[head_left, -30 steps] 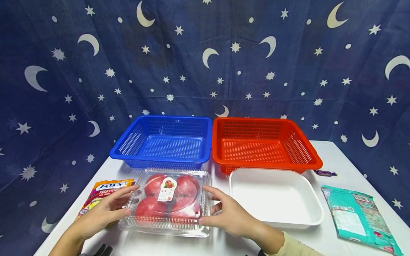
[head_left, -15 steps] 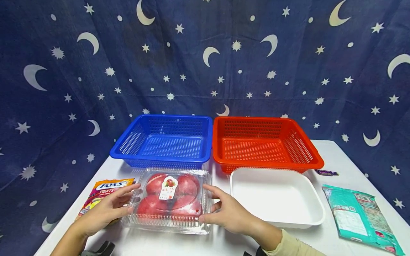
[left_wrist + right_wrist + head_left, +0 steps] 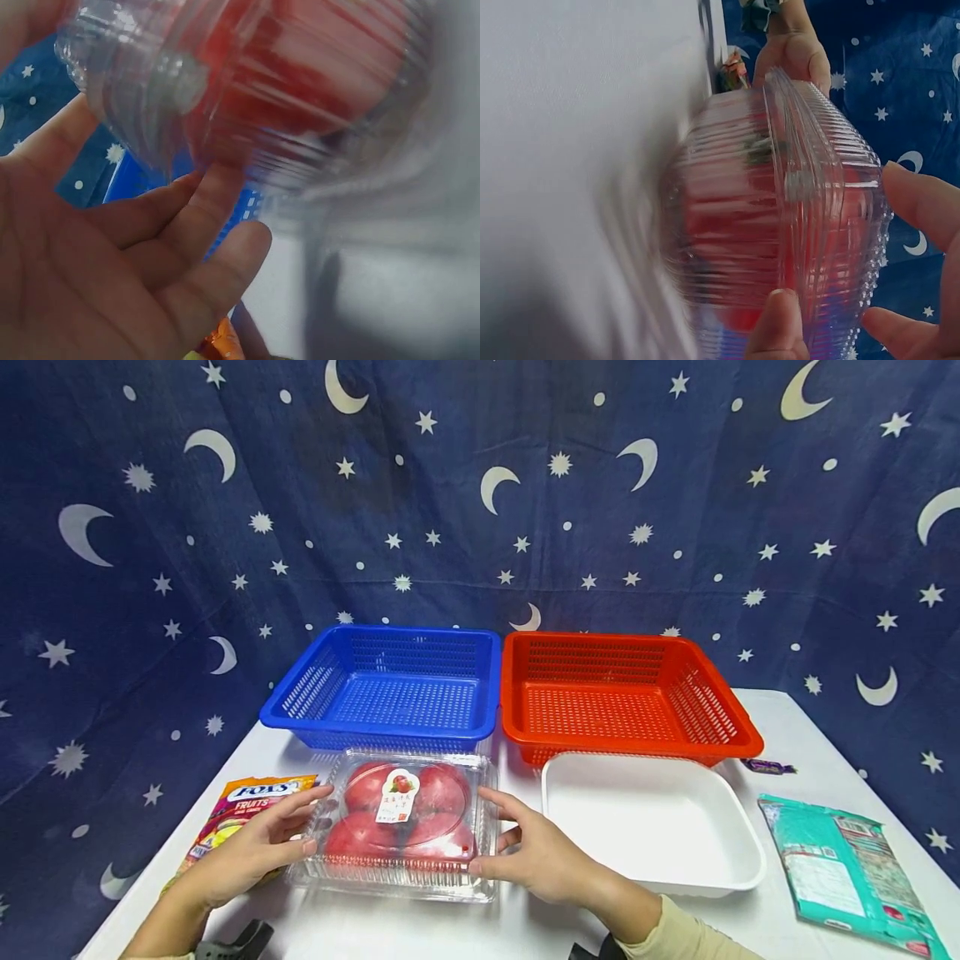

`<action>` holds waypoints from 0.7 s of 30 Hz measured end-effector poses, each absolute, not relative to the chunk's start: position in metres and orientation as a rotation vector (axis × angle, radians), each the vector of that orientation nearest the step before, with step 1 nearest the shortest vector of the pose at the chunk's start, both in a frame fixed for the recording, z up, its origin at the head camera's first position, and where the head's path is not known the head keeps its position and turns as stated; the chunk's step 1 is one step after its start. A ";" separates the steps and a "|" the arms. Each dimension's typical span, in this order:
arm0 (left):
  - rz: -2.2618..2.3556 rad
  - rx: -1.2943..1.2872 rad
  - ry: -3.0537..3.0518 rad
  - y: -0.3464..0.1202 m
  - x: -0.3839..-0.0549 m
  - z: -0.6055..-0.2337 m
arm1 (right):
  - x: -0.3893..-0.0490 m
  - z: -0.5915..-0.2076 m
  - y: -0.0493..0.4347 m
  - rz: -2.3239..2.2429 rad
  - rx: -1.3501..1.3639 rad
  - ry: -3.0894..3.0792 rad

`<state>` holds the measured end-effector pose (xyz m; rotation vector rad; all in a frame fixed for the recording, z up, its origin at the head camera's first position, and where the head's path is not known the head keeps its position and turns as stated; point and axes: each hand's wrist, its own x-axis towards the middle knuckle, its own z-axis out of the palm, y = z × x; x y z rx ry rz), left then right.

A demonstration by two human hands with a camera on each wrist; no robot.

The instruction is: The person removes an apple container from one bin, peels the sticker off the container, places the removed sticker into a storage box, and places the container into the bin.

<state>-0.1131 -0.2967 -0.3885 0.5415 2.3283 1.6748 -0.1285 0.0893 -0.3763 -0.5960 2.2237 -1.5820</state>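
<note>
A clear plastic clamshell box (image 3: pixel 390 882) holds several large red fruits (image 3: pixel 442 797) that look like tomatoes. Its lid bears a white label (image 3: pixel 395 806) with a fruit picture. My left hand (image 3: pixel 251 852) grips the left side, fingers at the lid's edge and thumb lower down. In the left wrist view, some bent fingers (image 3: pixel 217 195) reach beneath the rim. My right hand (image 3: pixel 536 856) holds the right side; in the right wrist view its thumb (image 3: pixel 778 326) presses the side wall and its fingers meet the lid. The box is close over the white table.
Behind the box stand a blue basket (image 3: pixel 300 724) and a red basket (image 3: pixel 637 748). A white tray (image 3: pixel 652 827) is right of my right hand. A Fox's candy bag (image 3: pixel 225 822) lies partly behind my left hand, a teal packet (image 3: pixel 847 868) far right, and a small purple-wrapped sweet (image 3: pixel 768 767) beyond.
The box and both hands have shifted slightly away from me, with the same hold. The whole view has drifted a little; baskets, tray and bags stay put.
</note>
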 end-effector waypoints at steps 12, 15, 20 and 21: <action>1.618 0.668 2.440 -0.294 -0.118 -0.374 | -0.125 -0.353 0.101 -1.351 -0.699 2.307; 1.618 0.683 2.470 -0.291 -0.120 -0.370 | -0.126 -0.345 0.102 -1.357 -0.724 2.362; 1.488 0.636 2.593 -0.286 -0.127 -0.362 | -0.133 -0.336 0.093 -1.367 -0.816 2.454; 1.466 0.627 2.608 -0.285 -0.129 -0.362 | -0.135 -0.335 0.090 -1.351 -0.845 2.477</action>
